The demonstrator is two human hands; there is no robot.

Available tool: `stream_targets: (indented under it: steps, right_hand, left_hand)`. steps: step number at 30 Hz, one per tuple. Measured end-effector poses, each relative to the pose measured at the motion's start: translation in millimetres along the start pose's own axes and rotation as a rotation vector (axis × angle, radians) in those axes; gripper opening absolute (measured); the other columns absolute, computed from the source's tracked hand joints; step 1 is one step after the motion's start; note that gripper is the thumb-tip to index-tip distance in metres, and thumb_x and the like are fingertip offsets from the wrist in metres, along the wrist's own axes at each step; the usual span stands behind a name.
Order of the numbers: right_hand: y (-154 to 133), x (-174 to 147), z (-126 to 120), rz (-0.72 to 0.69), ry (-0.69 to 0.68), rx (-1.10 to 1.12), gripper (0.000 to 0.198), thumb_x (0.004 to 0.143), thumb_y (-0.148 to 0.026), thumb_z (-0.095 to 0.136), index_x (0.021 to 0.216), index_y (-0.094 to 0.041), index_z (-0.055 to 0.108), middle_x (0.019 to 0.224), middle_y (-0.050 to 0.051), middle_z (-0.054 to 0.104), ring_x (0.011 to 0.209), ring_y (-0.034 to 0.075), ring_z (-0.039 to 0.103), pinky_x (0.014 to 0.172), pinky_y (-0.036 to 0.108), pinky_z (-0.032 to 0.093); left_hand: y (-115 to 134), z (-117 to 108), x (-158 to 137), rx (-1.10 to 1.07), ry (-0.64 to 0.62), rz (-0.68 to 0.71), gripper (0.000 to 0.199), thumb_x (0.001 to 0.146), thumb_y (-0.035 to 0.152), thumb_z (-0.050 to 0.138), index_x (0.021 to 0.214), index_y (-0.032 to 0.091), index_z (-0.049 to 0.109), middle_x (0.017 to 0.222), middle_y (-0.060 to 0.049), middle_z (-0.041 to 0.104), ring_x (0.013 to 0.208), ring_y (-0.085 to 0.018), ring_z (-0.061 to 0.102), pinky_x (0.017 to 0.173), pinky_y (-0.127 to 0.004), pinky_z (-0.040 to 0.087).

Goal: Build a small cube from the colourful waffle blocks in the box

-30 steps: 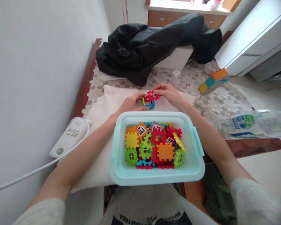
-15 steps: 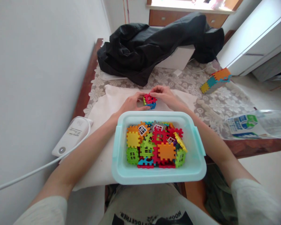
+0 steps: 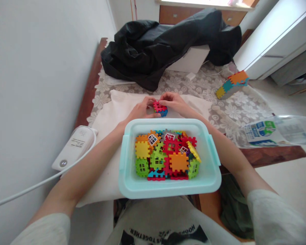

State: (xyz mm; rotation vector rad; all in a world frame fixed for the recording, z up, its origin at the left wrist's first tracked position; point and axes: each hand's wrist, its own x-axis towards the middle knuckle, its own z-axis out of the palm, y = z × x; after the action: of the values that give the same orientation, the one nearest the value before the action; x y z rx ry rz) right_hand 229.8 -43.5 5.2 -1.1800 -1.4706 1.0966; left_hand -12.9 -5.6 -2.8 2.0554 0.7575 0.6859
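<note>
While loose plastic panels (image 3: pixel 178 161) in orange, yellow, green, red and blue fill a pale turquoise tub (image 3: pixel 168 194), a person's two bare hands work just beyond its rim, at 12 o'clock from the tub. There, above a white cloth (image 3: pixel 119 105), sits a small block (image 3: pixel 160 109), a red windowed panel (image 3: pixel 157 107) on top and a blue piece (image 3: pixel 163 113) beneath, tilted slightly. At the block's 9 o'clock, the left hand (image 3: pixel 139 111) curves around it, thumb and forefinger holding its sides. From about 2 o'clock, the right hand (image 3: pixel 175 102) reaches in, fingers narrowed on the red panel's upper corner. An assembled orange, teal and yellow model (image 3: pixel 232 85) stands on the lace-covered table (image 3: pixel 234 110) at 1 o'clock from the tub, white window frames (image 3: pixel 209 97) near it. A clear bottle (image 3: pixel 292 131) lies toward 3 o'clock, a corded white device (image 3: pixel 73 148) at 9, and black sheeting (image 3: pixel 142 51) is heaped across the far side at 12.
</note>
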Motion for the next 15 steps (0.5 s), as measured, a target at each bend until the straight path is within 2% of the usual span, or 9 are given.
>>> stream_targets:
  steps: [6, 9, 13, 15]
  right_hand:
    - [5.2, 5.3, -1.4, -0.036, 0.011, -0.048, 0.032, 0.078, -0.052, 0.086, 0.086, -0.026, 0.07, 0.086, 0.0, 0.074, 0.08, 0.02, 0.064, 0.074, 0.035, 0.052]
    - [4.4, 4.7, -0.6, -0.081, -0.002, -0.073, 0.033, 0.082, -0.052, 0.085, 0.09, -0.025, 0.069, 0.089, 0.001, 0.074, 0.081, 0.019, 0.065, 0.073, 0.034, 0.052]
    - [2.5, 2.5, -1.4, -0.144, -0.046, -0.132, 0.032, 0.09, -0.053, 0.081, 0.101, -0.024, 0.072, 0.096, 0.002, 0.078, 0.084, 0.02, 0.068, 0.075, 0.034, 0.055]
    - [2.2, 1.9, -3.8, -0.16, -0.06, -0.183, 0.03, 0.093, -0.052, 0.078, 0.101, -0.024, 0.073, 0.095, 0.002, 0.079, 0.084, 0.021, 0.069, 0.074, 0.035, 0.056]
  left_hand:
    - [0.8, 0.6, -0.7, 0.001, 0.019, 0.027, 0.085, 0.09, 0.09, 0.076, 0.135, 0.02, 0.062, 0.135, -0.022, 0.084, 0.123, -0.038, 0.083, 0.106, -0.051, 0.065]
    - [-0.6, 1.0, -0.8, 0.0, 0.022, 0.042, 0.087, 0.09, 0.09, 0.077, 0.139, 0.02, 0.063, 0.137, -0.022, 0.084, 0.125, -0.039, 0.082, 0.104, -0.05, 0.064]
    - [-2.6, 1.1, -0.5, -0.035, 0.013, 0.07, 0.093, 0.09, 0.086, 0.08, 0.154, 0.022, 0.061, 0.146, -0.02, 0.081, 0.127, -0.038, 0.082, 0.105, -0.049, 0.064]
    - [-3.5, 1.2, -0.2, -0.043, 0.017, 0.076, 0.091, 0.09, 0.085, 0.081, 0.154, 0.022, 0.065, 0.143, -0.019, 0.083, 0.129, -0.039, 0.081, 0.105, -0.048, 0.063]
